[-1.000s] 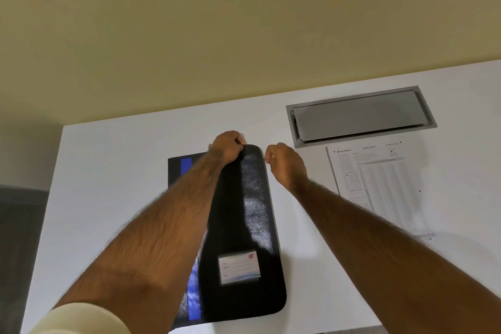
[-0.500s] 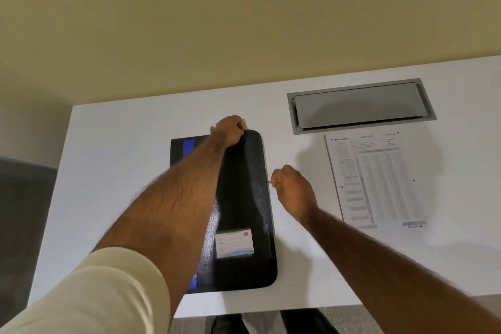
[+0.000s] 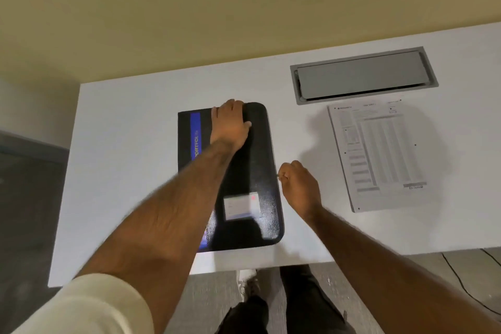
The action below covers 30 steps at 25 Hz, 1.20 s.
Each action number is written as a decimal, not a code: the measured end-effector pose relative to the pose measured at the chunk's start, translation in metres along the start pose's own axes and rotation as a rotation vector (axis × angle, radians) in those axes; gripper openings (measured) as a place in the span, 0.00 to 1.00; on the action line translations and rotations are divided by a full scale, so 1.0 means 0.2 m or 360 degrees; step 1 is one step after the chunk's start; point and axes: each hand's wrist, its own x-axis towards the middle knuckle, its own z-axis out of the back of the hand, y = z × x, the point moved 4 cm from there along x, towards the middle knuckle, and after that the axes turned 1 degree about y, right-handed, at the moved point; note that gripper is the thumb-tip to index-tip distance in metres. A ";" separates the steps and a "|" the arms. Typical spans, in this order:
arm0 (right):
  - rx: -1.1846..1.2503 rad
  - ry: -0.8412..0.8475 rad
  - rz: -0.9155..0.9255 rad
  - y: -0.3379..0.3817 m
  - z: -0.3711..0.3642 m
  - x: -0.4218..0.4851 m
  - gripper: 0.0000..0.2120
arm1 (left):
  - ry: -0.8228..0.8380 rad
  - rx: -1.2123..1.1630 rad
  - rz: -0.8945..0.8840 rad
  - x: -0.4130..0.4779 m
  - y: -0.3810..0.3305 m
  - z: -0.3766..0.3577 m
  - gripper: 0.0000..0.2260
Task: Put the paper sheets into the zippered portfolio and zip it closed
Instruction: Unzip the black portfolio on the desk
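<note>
Both our hands meet the black textured zippered portfolio (image 3: 261, 168): left hand (image 3: 230, 125) presses flat on its far end, right hand (image 3: 298, 184) pinches a thin metal zipper pull (image 3: 278, 176) at its right edge.

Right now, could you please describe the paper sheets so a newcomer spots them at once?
On the white table, find the grey recessed hatch. Just in front of it lie the paper sheets, the only white, printed thing, unlike the black portfolio.
</note>
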 end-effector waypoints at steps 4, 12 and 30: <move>-0.0018 -0.0096 0.0047 0.05 0.02 -0.03 0.08 | 0.0021 -0.0006 -0.0225 -0.73 0.12 -0.18 0.39; -0.0216 -0.0070 0.0001 0.12 0.02 -0.03 0.08 | 0.0269 0.0487 -0.0322 -1.31 0.31 -0.54 0.50; 0.0033 -0.0030 0.0122 -0.04 -0.06 -0.37 0.05 | 0.0113 0.0351 -0.0152 -1.33 0.28 -0.59 0.46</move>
